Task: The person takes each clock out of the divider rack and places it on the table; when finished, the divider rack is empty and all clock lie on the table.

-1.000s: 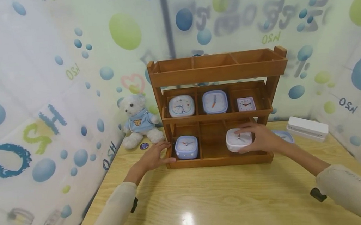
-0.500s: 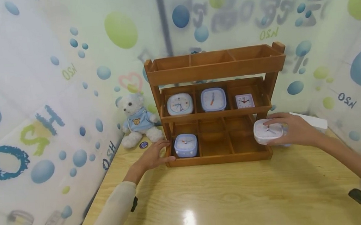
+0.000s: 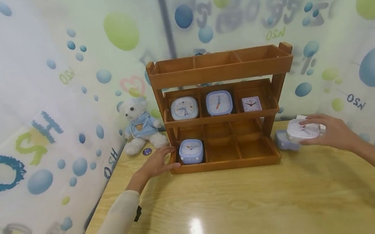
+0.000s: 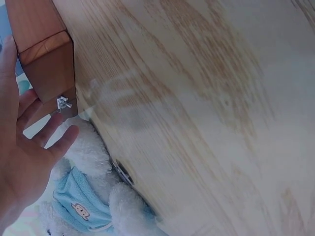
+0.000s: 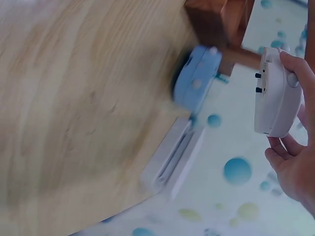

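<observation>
My right hand [image 3: 335, 131] holds a white alarm clock [image 3: 296, 132] by its sides, face up, off to the right of the brown wooden shelf [image 3: 227, 164]. The right wrist view shows the clock's back with small black knobs. Right beside it in the head view, a blue alarm clock [image 3: 282, 141] stands on the table, partly covered by the white one. At the shelf's lower left end rests my left hand [image 3: 156, 164], fingers extended along the side board. Close to that hand, a light blue alarm clock [image 3: 191, 151] sits in the bottom left compartment.
On the middle tier stand a white clock [image 3: 184, 108], a blue-rimmed clock [image 3: 219, 103] and a small square pink clock [image 3: 251, 104]. A teddy bear [image 3: 142, 126] and a round badge [image 3: 147, 151] are left of the shelf. A long white box [image 5: 172, 155] lies at right.
The right hand has carried the white alarm clock out of the lower tier, rightward past the shelf's end. The left hand has stayed at the shelf's left end.
</observation>
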`<state>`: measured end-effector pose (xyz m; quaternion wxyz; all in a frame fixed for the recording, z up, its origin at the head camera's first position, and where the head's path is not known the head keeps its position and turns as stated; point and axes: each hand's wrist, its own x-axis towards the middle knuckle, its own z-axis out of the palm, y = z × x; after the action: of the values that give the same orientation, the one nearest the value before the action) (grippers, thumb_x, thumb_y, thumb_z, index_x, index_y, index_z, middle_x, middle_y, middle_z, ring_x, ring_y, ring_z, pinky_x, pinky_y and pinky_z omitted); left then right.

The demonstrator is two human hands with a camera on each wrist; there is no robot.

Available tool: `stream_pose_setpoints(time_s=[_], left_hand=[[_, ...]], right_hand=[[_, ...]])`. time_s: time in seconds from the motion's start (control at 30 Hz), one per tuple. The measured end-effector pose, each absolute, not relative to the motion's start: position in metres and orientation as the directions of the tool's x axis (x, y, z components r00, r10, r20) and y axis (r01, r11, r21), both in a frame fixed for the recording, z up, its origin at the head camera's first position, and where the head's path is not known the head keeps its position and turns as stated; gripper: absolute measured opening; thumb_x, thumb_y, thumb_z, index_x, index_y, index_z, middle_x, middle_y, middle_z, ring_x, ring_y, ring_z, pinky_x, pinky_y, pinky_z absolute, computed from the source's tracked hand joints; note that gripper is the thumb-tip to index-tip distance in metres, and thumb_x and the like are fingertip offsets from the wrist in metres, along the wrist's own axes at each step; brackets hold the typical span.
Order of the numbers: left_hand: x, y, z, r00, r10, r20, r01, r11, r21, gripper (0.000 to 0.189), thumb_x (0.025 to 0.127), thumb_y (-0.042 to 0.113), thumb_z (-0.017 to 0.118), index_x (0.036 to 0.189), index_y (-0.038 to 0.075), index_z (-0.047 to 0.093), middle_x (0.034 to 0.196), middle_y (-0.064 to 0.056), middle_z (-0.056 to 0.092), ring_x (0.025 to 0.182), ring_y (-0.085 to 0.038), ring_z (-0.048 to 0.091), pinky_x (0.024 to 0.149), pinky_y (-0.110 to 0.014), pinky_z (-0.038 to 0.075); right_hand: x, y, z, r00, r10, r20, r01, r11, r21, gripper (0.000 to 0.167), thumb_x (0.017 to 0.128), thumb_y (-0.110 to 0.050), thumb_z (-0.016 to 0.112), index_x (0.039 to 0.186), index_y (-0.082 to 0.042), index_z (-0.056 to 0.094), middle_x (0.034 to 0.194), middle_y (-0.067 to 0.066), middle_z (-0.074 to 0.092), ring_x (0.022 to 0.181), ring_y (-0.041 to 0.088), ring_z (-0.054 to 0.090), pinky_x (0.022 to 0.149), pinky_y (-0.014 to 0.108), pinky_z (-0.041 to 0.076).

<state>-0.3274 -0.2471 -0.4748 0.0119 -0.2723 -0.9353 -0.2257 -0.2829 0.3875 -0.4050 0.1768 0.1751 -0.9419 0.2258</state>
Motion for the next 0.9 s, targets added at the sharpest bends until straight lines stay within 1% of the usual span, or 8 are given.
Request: stream_pose_setpoints(time_s=[0.07, 0.13, 0.2, 0.3, 0.37, 0.43, 0.77, 0.9], left_hand=[[-0.327, -0.248, -0.475, -0.852, 0.502, 0.148, 0.514, 0.751, 0.414, 0.075, 0.091, 0.049, 0.078, 0.146, 0.002, 0.058, 0.151, -0.017, 0.053, 0.146, -0.043, 0.04, 0.119, -0.058, 0.033], [-0.327, -0.248, -0.474, -0.852, 0.503, 0.144, 0.514, 0.754, 0.409, 0.075, 0.091, 0.049, 0.078, 0.147, 0.002, 0.057, 0.152, -0.016, 0.053, 0.147, -0.042, 0.04, 0.119, -0.057, 0.033], [-0.327, -0.248, -0.473, -0.853, 0.503, 0.139, 0.512, 0.756, 0.408, 0.075, 0.091, 0.048, 0.079, 0.147, 0.002, 0.057, 0.152, -0.017, 0.053, 0.147, -0.042, 0.039, 0.119, -0.057, 0.033], [-0.326, -0.247, -0.472, -0.854, 0.504, 0.133, 0.51, 0.756, 0.411, 0.076, 0.091, 0.048, 0.079, 0.147, 0.001, 0.057, 0.152, -0.017, 0.052, 0.147, -0.042, 0.04, 0.119, -0.057, 0.033], [-0.326, -0.247, -0.472, -0.853, 0.505, 0.129, 0.509, 0.755, 0.413, 0.076, 0.091, 0.047, 0.079, 0.147, 0.001, 0.056, 0.152, -0.017, 0.052, 0.147, -0.042, 0.039, 0.12, -0.057, 0.032], [-0.327, -0.246, -0.471, -0.853, 0.507, 0.126, 0.51, 0.755, 0.413, 0.076, 0.091, 0.047, 0.079, 0.148, 0.001, 0.056, 0.153, -0.017, 0.052, 0.147, -0.043, 0.039, 0.12, -0.057, 0.032], [-0.328, -0.247, -0.471, -0.856, 0.503, 0.121, 0.505, 0.761, 0.406, 0.077, 0.092, 0.048, 0.078, 0.148, 0.001, 0.055, 0.154, -0.019, 0.05, 0.148, -0.044, 0.036, 0.12, -0.059, 0.031], [-0.328, -0.246, -0.473, -0.856, 0.503, 0.124, 0.505, 0.759, 0.412, 0.077, 0.091, 0.048, 0.078, 0.148, 0.002, 0.056, 0.154, -0.018, 0.05, 0.148, -0.044, 0.037, 0.12, -0.058, 0.032]], right_hand=[[-0.285, 0.398, -0.408, -0.886, -0.228, 0.404, -0.388, 0.84, -0.378, 0.067, 0.063, -0.034, 0.101, 0.121, -0.01, 0.078, 0.135, 0.022, 0.063, 0.123, 0.047, 0.055, 0.082, 0.03, 0.038], [-0.285, 0.408, -0.413, -0.892, -0.207, 0.401, -0.371, 0.842, -0.391, 0.066, 0.063, -0.032, 0.101, 0.12, -0.008, 0.077, 0.136, 0.026, 0.062, 0.123, 0.049, 0.054, 0.085, 0.027, 0.038], [-0.286, 0.417, -0.418, -0.901, -0.192, 0.389, -0.355, 0.842, -0.407, 0.067, 0.064, -0.03, 0.101, 0.121, -0.006, 0.076, 0.139, 0.029, 0.059, 0.125, 0.051, 0.052, 0.091, 0.033, 0.04], [-0.287, 0.43, -0.425, -0.928, -0.164, 0.334, -0.308, 0.843, -0.44, 0.07, 0.068, -0.031, 0.099, 0.126, -0.004, 0.072, 0.144, 0.034, 0.052, 0.127, 0.057, 0.047, 0.102, 0.052, 0.042], [-0.288, 0.438, -0.429, -0.943, -0.146, 0.299, -0.274, 0.852, -0.445, 0.073, 0.07, -0.033, 0.097, 0.13, -0.002, 0.068, 0.145, 0.038, 0.048, 0.126, 0.061, 0.044, 0.092, 0.07, 0.039], [-0.29, 0.446, -0.435, -0.95, -0.134, 0.282, -0.253, 0.859, -0.445, 0.076, 0.072, -0.034, 0.097, 0.131, 0.001, 0.064, 0.143, 0.041, 0.047, 0.124, 0.064, 0.043, 0.092, 0.074, 0.038], [-0.293, 0.465, -0.466, -0.944, -0.199, 0.261, -0.301, 0.842, -0.447, 0.075, 0.071, -0.025, 0.097, 0.13, 0.004, 0.063, 0.132, 0.044, 0.05, 0.116, 0.062, 0.047, 0.088, 0.072, 0.038], [-0.295, 0.465, -0.476, -0.958, -0.2, 0.205, -0.275, 0.84, -0.467, 0.08, 0.074, -0.028, 0.095, 0.137, 0.006, 0.058, 0.135, 0.047, 0.046, 0.118, 0.064, 0.045, 0.091, 0.073, 0.037]])
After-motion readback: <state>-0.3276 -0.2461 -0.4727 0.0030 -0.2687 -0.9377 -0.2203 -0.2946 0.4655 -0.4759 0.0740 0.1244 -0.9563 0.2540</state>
